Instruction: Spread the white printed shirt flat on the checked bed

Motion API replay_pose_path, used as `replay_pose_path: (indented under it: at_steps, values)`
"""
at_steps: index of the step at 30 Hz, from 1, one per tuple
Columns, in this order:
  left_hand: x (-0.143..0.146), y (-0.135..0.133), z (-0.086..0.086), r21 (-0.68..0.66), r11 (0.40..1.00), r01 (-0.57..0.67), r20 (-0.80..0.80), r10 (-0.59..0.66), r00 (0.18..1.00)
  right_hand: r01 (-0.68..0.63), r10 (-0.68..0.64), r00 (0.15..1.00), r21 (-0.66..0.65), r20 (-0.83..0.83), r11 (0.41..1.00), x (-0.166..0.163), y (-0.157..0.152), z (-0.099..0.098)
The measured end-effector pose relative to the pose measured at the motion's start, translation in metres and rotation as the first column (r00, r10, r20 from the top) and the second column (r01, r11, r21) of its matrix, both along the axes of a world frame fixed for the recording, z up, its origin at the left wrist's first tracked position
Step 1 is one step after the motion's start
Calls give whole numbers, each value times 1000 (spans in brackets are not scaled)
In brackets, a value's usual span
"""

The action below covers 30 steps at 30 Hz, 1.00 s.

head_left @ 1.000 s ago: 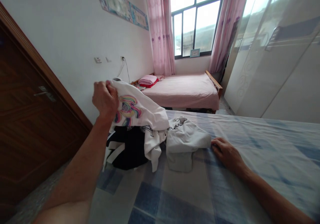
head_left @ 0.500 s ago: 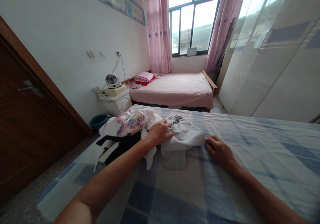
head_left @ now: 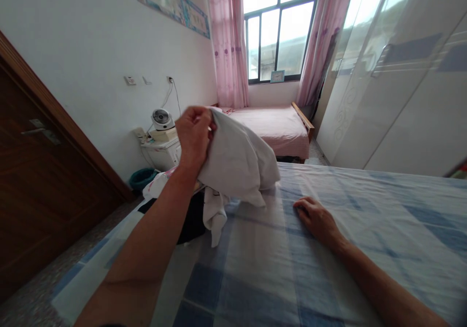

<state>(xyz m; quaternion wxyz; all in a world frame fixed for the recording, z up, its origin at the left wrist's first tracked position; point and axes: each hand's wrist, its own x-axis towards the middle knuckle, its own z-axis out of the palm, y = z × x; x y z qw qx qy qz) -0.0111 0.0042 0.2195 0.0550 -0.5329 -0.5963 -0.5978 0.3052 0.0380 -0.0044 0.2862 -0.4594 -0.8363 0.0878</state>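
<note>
My left hand (head_left: 197, 132) is closed on the edge of a light grey top (head_left: 237, 159), pinching it between thumb and fingers. The top hangs from the hand above the bed, its lower part spread to the right. Beneath it and behind my left forearm lie a black garment (head_left: 193, 220), a white cloth piece (head_left: 215, 220) and part of a white printed garment (head_left: 152, 188). Away from the clothes, my right hand (head_left: 317, 220) rests on the checked bed sheet (head_left: 262, 268), fingers curled together with no garment in them.
A pink-covered bed (head_left: 288, 135) stands under the window. On the left are a white nightstand (head_left: 160, 154) with a fan (head_left: 162, 118), a green bin (head_left: 143, 178) and a brown door (head_left: 47, 181). A glossy wardrobe (head_left: 394, 108) lines the right side.
My left hand has taken hold of the grey top and lifted it up and to the left off the sheet. My right hand stays almost where it was, now apart from the top.
</note>
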Motion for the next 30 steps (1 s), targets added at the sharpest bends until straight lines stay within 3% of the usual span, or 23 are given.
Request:
replay_pose_path:
  at_steps: [1,4,6,7,10,12,15,18,20,22,25,28,30]
  values:
    - [-7,3,13,86,993,-87,-79,94,992,3,-3,1000,5,3,1000,0,0,-1]
    - [-34,9,34,77,968,-240,-327,252,911,8,-7,1000,20,-5,1000,0,1,-2]
    - [-55,7,43,90,952,-293,-318,306,897,2,-1,1000,25,-20,1000,0,1,-3]
    - [-66,3,47,157,933,-323,-267,355,896,-2,3,1000,28,-23,1000,0,1,-4]
    - [-96,-13,58,393,802,-450,-161,541,825,-1,1,1000,42,-11,999,1,2,-4]
    - [-111,-20,54,370,774,-513,-233,612,756,5,-5,1000,49,1,999,1,3,-4]
    - [-119,-22,20,37,847,-530,-452,487,747,2,-2,1000,46,5,999,1,3,-4]
    - [-105,-27,-35,-359,858,-369,-618,78,782,-5,5,1000,44,4,999,1,3,-4]
    - [-85,-43,-70,-373,868,-327,-646,10,764,-4,4,1000,41,4,999,1,3,-4]
    - [-61,-67,-100,-299,896,-330,-732,6,682,-1,1,1000,34,5,999,1,3,-4]
    - [-32,-98,-134,-390,876,-283,-817,-188,546,4,-4,1000,29,8,1000,1,3,-4]
    - [-23,-104,-152,-381,849,-366,-860,-179,478,-1,1,1000,23,15,1000,2,4,-6]
    - [-28,-96,-150,-362,839,-407,-878,-160,451,-2,2,1000,18,23,1000,2,5,-8]
